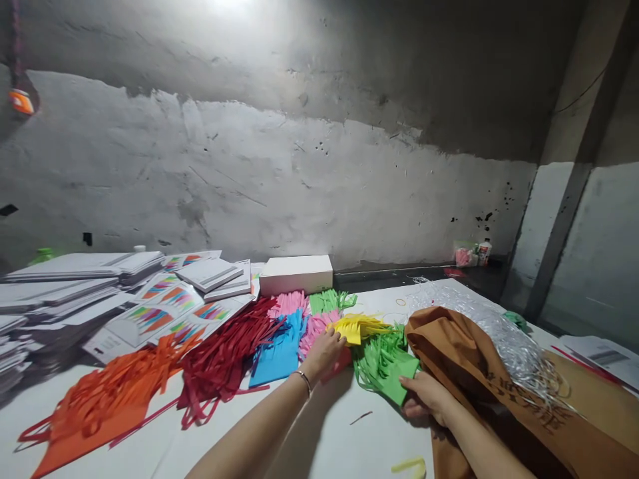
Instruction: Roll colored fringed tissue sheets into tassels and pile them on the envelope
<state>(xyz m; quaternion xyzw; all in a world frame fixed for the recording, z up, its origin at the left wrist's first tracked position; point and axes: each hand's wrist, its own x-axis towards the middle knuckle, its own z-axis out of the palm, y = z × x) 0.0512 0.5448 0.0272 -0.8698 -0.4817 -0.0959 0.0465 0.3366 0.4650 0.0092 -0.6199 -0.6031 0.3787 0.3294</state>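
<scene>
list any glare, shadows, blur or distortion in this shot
Head view: glare burns out the top edge, left of centre, while the wall darkens toward the upper right; head view: soft shadow on the table beside the left forearm; head view: wide-angle stretching toward the sides; head view: yellow strip looks slightly blurred.

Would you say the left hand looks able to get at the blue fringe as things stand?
Probably yes: the left hand, at the yellow fringe, is close by, and the blue fringe has its near end uncovered.
</scene>
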